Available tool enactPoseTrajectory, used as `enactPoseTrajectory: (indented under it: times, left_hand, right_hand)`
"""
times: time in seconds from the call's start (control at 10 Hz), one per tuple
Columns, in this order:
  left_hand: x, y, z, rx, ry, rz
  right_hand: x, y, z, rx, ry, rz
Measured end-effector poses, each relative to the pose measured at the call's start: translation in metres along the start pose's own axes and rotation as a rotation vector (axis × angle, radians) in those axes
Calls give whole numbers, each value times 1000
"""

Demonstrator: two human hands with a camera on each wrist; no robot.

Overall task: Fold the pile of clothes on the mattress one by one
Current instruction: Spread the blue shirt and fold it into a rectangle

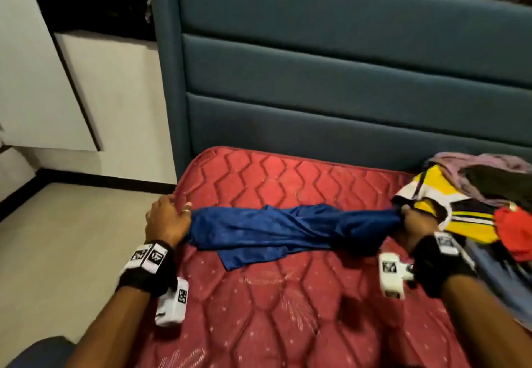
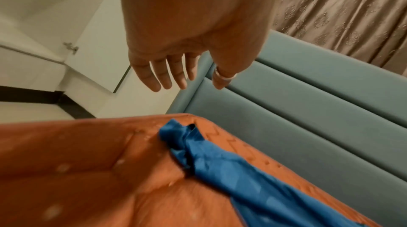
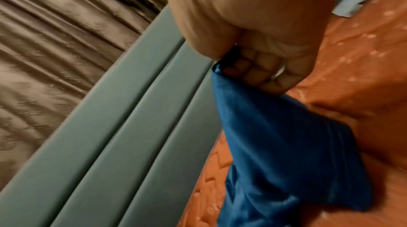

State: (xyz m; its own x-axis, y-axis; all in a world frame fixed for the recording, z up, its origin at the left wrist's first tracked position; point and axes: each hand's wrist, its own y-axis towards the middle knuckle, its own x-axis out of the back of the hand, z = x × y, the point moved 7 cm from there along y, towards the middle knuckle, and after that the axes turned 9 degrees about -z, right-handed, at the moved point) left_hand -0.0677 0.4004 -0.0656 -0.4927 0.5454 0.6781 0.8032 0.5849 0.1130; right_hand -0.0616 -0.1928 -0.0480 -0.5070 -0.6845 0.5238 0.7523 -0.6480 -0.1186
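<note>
Folding barely begun: blue garment (image 1: 288, 229) lies bunched and twisted across red mattress (image 1: 288, 310), no fold made. Right hand (image 1: 417, 223) clenched round its right end. Left hand (image 2: 176, 67) over other end, fingers straight, holding nothing. Pile of clothes (image 1: 475, 203) at right unfolded.

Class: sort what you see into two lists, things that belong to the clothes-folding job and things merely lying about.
Job:
blue garment
pile of clothes
red mattress
left hand, open
right hand, gripping the garment

Lying about:
teal headboard
curtain
white cabinet
</note>
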Motion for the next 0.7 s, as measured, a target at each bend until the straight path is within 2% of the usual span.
enactPoseTrajectory:
  times: [0.1, 0.2, 0.3, 0.4, 0.5, 0.6, 0.7]
  left_hand:
    - [-13, -19, 36, 3, -58, 11]
    - [-34, -31, 52, 30, -159, 94]
    - [-57, -28, 52, 27, -190, 135]
    - [-66, -22, 45, 38, -65, 141]
    - [-68, -18, 49, 107, 72, 154]
    - [-84, -18, 59, 178, -26, 201]
    - [-93, -19, 64, 231, -216, 206]
  right_hand:
    - [-19, -14, -41, 41, -254, -16]
    - [-24, -18, -77, -292, 184, -119]
    - [-16, -11, -69, -267, 146, -134]
    - [-7, -4, -66, -239, 180, -170]
    - [-7, -4, -67, -273, 238, -160]
    - [-7, 1, -67, -194, 130, -182]
    - [-5, 6, -67, -146, 71, -196]
